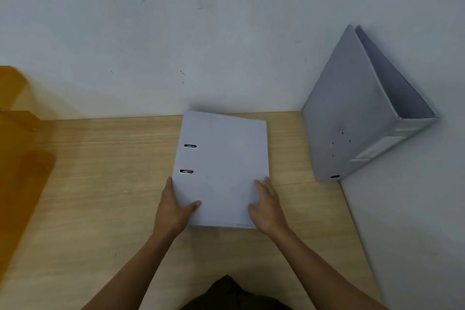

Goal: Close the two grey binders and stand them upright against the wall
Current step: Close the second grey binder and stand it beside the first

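Binder one (pixel 352 118) stands in the corner, covers gaping — binder two (pixel 221 166) lies shut on the table (pixel 100 184). My left hand (pixel 173 211) and right hand (pixel 269 209) rest on it with fingers straight, gripping nothing; standing it up is left to do.

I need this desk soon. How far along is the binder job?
Done: one grey binder stands against the wall in the corner. In hand: the second binder lies closed and flat on the table, left hand and right hand resting on its near end. Left: stand it upright against the wall.
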A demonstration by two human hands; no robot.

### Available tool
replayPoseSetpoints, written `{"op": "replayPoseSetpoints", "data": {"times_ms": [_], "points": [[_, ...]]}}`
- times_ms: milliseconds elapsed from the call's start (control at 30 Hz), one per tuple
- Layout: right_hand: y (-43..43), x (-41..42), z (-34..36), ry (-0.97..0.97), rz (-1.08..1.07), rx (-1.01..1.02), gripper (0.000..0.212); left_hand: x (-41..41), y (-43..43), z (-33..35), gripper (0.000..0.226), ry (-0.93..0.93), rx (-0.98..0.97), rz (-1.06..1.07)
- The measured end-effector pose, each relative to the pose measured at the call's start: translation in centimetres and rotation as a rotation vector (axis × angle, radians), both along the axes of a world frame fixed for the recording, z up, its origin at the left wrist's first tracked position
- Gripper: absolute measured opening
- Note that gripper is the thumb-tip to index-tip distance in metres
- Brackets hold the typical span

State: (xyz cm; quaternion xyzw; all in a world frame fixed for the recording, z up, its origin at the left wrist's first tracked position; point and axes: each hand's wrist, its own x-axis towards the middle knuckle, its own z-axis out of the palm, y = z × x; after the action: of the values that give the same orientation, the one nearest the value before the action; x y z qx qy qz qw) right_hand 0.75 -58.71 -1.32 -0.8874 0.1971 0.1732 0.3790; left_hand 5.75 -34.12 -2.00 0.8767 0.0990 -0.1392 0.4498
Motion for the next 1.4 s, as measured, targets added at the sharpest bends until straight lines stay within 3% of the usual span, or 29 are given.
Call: {"op": "replayPoseSetpoints", "data": {"times_ms": [167, 267, 333, 500, 600, 667, 833, 1033, 1267, 1400], "points": [[0.5, 0.7, -0.8, 0.148, 0.259, 0.129, 0.07, -0.1, -0.2, -0.6, 0.111, 0.006, 0.019, -0.04], [0.4, 0.9, -1.1, 0.161, 0.239, 0.147, 0.067, 0.9, 0.1, -0.5, 0.11, 0.123, -0.033, 0.015], [0.1, 1.2, -1.1, 0.154, 0.179, 0.196, 0.063, 2.0, 0.5, -0.2, 0.104, 0.235, -0.141, 0.095], [-0.7, 1.2, -0.1, 0.174, -0.001, 0.379, 0.06, 3.9, 0.9, 1.1, 0.059, 0.491, -0.394, 0.272], [-0.8, 1.1, 1.0, 0.199, 0.003, 0.428, 0.063, 3.8, 1.3, 0.9, 0.086, 0.641, -0.553, 0.395], [-0.9, 1.2, 2.1, 0.178, -0.01, 0.451, 0.064, 3.1, 1.0, 0.8, 0.099, 0.709, -0.73, 0.355], [-1.1, 1.3, 5.5, 0.123, -0.067, 0.61, 0.068, 1.9, -3.1, 3.3, 0.076, 0.674, -1.135, 0.079], [0.5, 2.0, 8.7, 0.007, 0.0, 0.542, 0.102, 1.9, -6.7, 7.8, 0.06, 0.569, -1.048, -0.159], [-1.6, 0.7, 12.3, -0.261, -0.091, 0.706, 0.083, 1.0, -9.9, 11.3, 0.041, 0.326, -0.894, -0.499], [-3.6, 0.1, 14.1, -0.409, -0.068, 0.668, 0.076, 1.3, -11.4, 11.4, 0.09, 0.065, -0.682, -0.634]]}}
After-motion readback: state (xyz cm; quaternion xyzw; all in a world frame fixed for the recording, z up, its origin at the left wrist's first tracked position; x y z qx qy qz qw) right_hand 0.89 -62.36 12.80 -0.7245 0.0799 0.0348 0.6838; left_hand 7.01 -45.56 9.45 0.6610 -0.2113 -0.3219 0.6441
